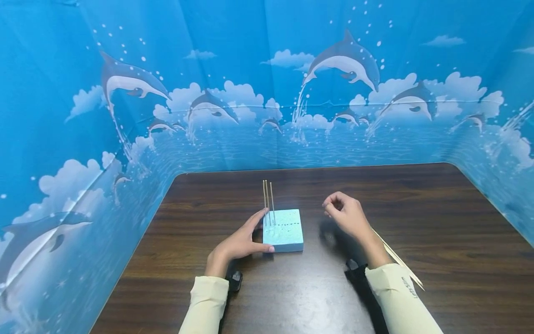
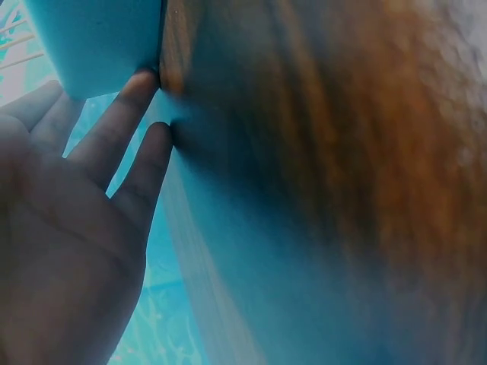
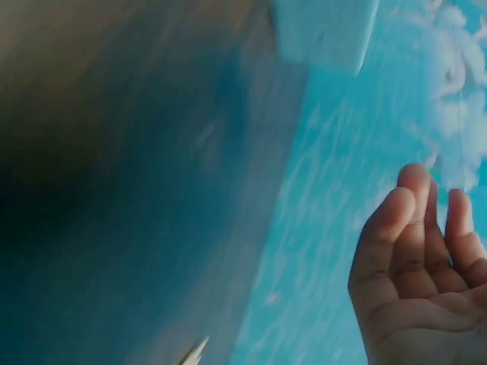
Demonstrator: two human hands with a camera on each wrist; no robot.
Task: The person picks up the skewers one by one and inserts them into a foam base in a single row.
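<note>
A light-blue foam block (image 1: pixel 288 234) sits on the dark wooden table, with a row of small dark holes across its top. Three thin wooden sticks (image 1: pixel 269 199) stand upright in its left part. My left hand (image 1: pixel 238 240) holds the block from the left, thumb at the near side and a finger at the far left corner; in the left wrist view the fingers (image 2: pixel 114 144) reach toward its side. My right hand (image 1: pixel 348 215) hovers right of the block, apart from it. Its thumb and index fingertips are close together, and no object shows between them.
Several loose wooden sticks (image 1: pixel 400 262) lie on the table (image 1: pixel 292 297) beside and partly behind the right forearm. A blue cloth (image 1: pixel 250 60) printed with dolphins hangs around the far and side edges of the table.
</note>
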